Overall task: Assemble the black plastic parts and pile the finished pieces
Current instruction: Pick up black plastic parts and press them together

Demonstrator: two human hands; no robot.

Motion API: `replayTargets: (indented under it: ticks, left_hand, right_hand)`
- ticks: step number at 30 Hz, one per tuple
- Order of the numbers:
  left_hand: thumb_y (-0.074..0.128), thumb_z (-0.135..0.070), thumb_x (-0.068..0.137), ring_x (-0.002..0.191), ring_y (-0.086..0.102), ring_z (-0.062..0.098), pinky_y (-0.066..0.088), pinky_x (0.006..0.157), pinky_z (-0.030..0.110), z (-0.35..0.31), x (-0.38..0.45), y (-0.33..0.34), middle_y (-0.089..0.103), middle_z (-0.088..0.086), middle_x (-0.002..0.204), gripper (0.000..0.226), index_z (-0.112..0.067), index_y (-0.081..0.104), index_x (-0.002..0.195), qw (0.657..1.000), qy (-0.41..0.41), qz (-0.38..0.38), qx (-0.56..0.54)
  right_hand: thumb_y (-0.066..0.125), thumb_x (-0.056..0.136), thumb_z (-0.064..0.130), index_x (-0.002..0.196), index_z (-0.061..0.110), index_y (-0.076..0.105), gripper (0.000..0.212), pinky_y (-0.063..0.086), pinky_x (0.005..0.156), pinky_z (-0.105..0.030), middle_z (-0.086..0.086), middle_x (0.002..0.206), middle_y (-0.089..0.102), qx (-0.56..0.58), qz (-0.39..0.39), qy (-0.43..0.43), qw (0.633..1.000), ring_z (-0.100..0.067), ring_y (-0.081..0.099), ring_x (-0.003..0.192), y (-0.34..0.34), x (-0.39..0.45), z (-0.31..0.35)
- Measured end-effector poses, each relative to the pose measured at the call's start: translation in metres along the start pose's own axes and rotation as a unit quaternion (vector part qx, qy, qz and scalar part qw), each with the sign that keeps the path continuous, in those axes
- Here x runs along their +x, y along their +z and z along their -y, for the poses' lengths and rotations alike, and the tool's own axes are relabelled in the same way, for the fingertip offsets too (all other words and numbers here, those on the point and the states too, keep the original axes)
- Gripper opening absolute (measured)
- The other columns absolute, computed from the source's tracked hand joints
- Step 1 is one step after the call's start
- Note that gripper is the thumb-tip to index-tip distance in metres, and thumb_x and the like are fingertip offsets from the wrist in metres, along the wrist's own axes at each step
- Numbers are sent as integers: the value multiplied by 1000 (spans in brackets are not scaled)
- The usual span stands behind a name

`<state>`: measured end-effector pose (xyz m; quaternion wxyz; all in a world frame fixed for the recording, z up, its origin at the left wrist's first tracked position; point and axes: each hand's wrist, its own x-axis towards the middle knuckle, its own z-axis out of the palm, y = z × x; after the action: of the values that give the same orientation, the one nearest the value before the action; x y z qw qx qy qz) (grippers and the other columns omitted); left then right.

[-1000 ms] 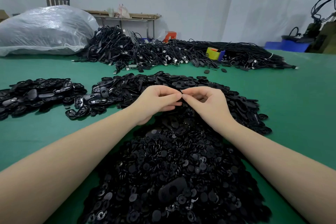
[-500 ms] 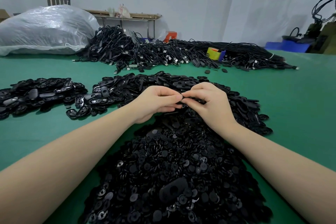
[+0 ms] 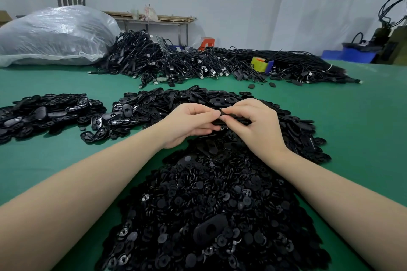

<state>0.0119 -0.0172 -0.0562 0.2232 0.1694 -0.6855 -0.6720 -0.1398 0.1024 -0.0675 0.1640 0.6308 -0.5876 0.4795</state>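
Note:
My left hand [image 3: 189, 124] and my right hand [image 3: 256, 126] meet above the middle of the table and both pinch one small black plastic part [image 3: 231, 117] between fingertips and thumbs. Most of the part is hidden by my fingers. Under my forearms lies a big heap of small round black discs [image 3: 209, 204] with one oval black shell [image 3: 209, 230] on top. Behind my hands spreads a heap of oval black shells [image 3: 198, 99]. A separate pile of black pieces [image 3: 44, 110] lies at the left.
The table has a green cover [image 3: 356, 121]. A long mound of black cables [image 3: 198, 61] runs across the back, with a yellow and blue object [image 3: 262, 64] in it. A large clear plastic bag [image 3: 55, 35] sits at the back left. Blue bins [image 3: 350, 53] stand at the far right.
My hands have stayed together over the heap. The right hand's fingers have shifted on the part, and more of the black piece shows between the fingertips now.

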Motion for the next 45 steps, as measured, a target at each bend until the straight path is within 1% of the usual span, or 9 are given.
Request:
replayTargets:
  ticks: [4, 9, 14, 18, 25, 28, 32, 38, 45]
  left_hand:
    - [63, -12, 94, 84, 75, 12, 57, 73, 19, -1, 0, 0, 77, -2, 87, 8, -12, 71, 95, 1000, -5, -3, 4]
    - [64, -11, 92, 84, 75, 15, 57, 70, 20, -3, -1, -1, 77, 1, 87, 9, -14, 72, 89, 1000, -9, 3, -15]
    - [67, -16, 88, 84, 75, 15, 57, 70, 20, -3, -1, -2, 77, 2, 88, 16, -21, 79, 80, 1000, -10, 12, -17]
    - [74, -29, 72, 86, 75, 14, 56, 69, 19, -3, -1, -2, 77, 1, 90, 12, -23, 80, 81, 1000, -3, 14, -19]
    - [73, -32, 74, 88, 74, 14, 56, 71, 19, -1, -1, -2, 77, 2, 95, 15, -23, 80, 83, 1000, 0, 18, -9]
    - [72, -30, 74, 86, 74, 14, 56, 70, 20, -2, -1, -2, 77, 4, 95, 12, -23, 80, 82, 1000, -3, 13, -18]
    - [71, -27, 81, 88, 75, 15, 56, 71, 19, -1, -1, -3, 77, 2, 92, 10, -23, 79, 84, 1000, -6, 8, -13]
    - [71, -35, 75, 93, 74, 14, 56, 73, 18, -2, -2, -3, 77, 0, 97, 18, -24, 80, 86, 1000, -5, 17, -3]
    - [72, -35, 75, 92, 74, 16, 56, 72, 19, -1, 0, -3, 77, 2, 96, 17, -23, 80, 85, 1000, -10, 20, -7]
  right_hand:
    - [74, 85, 19, 100, 16, 78, 16, 55, 73, -40, 5, 90, 69, 1, 13, -4, 1000, -12, 62, 84, -1, 0, 2]
    - [71, 86, 17, 100, 18, 77, 15, 49, 74, -22, 8, 89, 69, 10, 13, 4, 1000, -3, 59, 81, 0, -1, 4]
    - [67, 91, 12, 115, 17, 73, 25, 47, 84, -19, 3, 97, 67, 23, 64, -4, 998, -8, 59, 93, 2, 0, 4]
    - [69, 90, 13, 110, 20, 75, 22, 46, 79, -19, 6, 94, 66, 25, 43, -4, 999, -4, 58, 91, 0, 1, 1]
    - [76, 83, 23, 97, 23, 77, 14, 39, 72, -11, 16, 86, 62, 24, 24, 4, 999, 5, 54, 82, 0, 0, 0]
    - [75, 84, 23, 105, 23, 76, 21, 39, 76, -9, 18, 90, 61, 18, 35, 3, 999, 7, 54, 85, 2, 0, 1]
    - [67, 90, 18, 113, 20, 74, 24, 48, 82, -20, 9, 94, 66, 22, 52, -3, 998, -2, 58, 91, 3, 0, 1]
    - [73, 87, 17, 101, 21, 77, 15, 51, 74, -29, 8, 88, 68, 23, 38, -5, 999, -6, 60, 85, 0, 0, 2]
    - [75, 84, 19, 95, 19, 75, 10, 52, 72, -30, 9, 88, 68, 27, 11, -7, 1000, -8, 60, 84, -1, 0, 3]
